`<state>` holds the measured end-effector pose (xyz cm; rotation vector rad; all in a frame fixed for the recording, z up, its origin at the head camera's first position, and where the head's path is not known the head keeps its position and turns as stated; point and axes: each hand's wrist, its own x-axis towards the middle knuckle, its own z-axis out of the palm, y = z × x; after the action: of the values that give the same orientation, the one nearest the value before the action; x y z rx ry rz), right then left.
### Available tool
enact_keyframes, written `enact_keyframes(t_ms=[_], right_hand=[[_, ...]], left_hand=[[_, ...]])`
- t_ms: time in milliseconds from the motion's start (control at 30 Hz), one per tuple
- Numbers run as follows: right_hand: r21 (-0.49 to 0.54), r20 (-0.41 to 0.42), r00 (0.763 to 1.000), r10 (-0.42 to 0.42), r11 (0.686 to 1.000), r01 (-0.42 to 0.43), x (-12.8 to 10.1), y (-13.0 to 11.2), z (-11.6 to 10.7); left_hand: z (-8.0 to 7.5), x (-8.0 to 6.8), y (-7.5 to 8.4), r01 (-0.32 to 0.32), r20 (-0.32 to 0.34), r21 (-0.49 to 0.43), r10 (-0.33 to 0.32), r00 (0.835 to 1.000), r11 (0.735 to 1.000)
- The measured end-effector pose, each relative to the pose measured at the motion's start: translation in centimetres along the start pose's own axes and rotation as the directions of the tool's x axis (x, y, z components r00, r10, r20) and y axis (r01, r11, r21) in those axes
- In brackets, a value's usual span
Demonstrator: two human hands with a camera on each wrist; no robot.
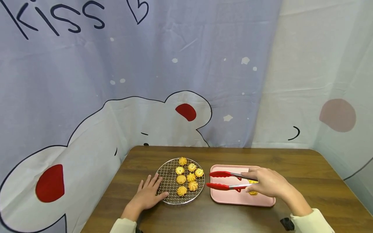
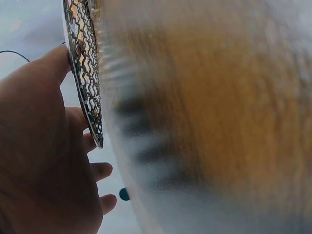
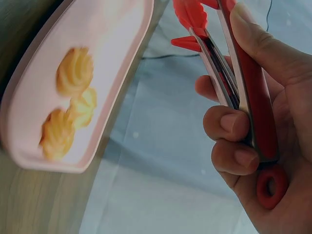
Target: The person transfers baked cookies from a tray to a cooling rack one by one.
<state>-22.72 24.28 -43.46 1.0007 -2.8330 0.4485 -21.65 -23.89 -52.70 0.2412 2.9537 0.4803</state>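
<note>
A round wire rack (image 1: 169, 194) on the wooden table carries several yellow swirl cookies (image 1: 188, 177). My left hand (image 1: 148, 194) lies flat with straight fingers on the rack's left edge; the left wrist view shows the rack's rim (image 2: 85, 78) against the left hand's fingers (image 2: 48, 97). My right hand (image 1: 269, 183) grips red tongs (image 1: 225, 180), their tips apart and empty over a pink tray (image 1: 230, 199). In the right wrist view the right hand's fingers (image 3: 234, 126) curl round the tongs (image 3: 243, 73), and three cookies (image 3: 73, 73) lie on the tray (image 3: 117, 29).
The brown wooden table (image 1: 306, 168) has bare surface to the right and behind the tray. A printed cloth backdrop (image 1: 145, 81) hangs close behind and to the left. A small dark object (image 1: 287, 224) sits near my right sleeve.
</note>
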Motion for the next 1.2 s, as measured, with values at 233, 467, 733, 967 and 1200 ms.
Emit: enact_keyframes(t_ms=[233, 467, 733, 967, 1200], right_hand=[[-0.011, -0.035, 0.999, 0.042, 0.999, -0.043, -2.2, 1.1, -1.0], [-0.034, -0.055, 0.995, 0.086, 0.996, -0.088, -3.9, 1.9, -1.6], [-0.078, -0.038, 0.987, 0.159, 0.984, -0.162, -5.8, 2.5, -2.3], [-0.088, -0.052, 0.983, 0.176, 0.980, -0.180, -7.4, 3.1, -2.5], [-0.075, -0.037, 0.977, 0.209, 0.974, -0.212, -8.8, 3.6, -2.7]], left_hand=[[-0.2, -0.2, 0.1, 0.003, 0.001, -0.011, -0.003, 1.000, 1.000], [-0.2, -0.2, 0.1, 0.000, -0.003, -0.009, 0.000, 1.000, 1.000], [0.0, -0.1, 0.1, -0.001, -0.012, -0.003, 0.001, 1.000, 1.000], [-0.2, -0.2, 0.2, 0.002, -0.004, -0.012, -0.002, 1.000, 1.000], [-0.2, -0.2, 0.2, 0.006, -0.001, -0.006, -0.006, 1.000, 1.000]])
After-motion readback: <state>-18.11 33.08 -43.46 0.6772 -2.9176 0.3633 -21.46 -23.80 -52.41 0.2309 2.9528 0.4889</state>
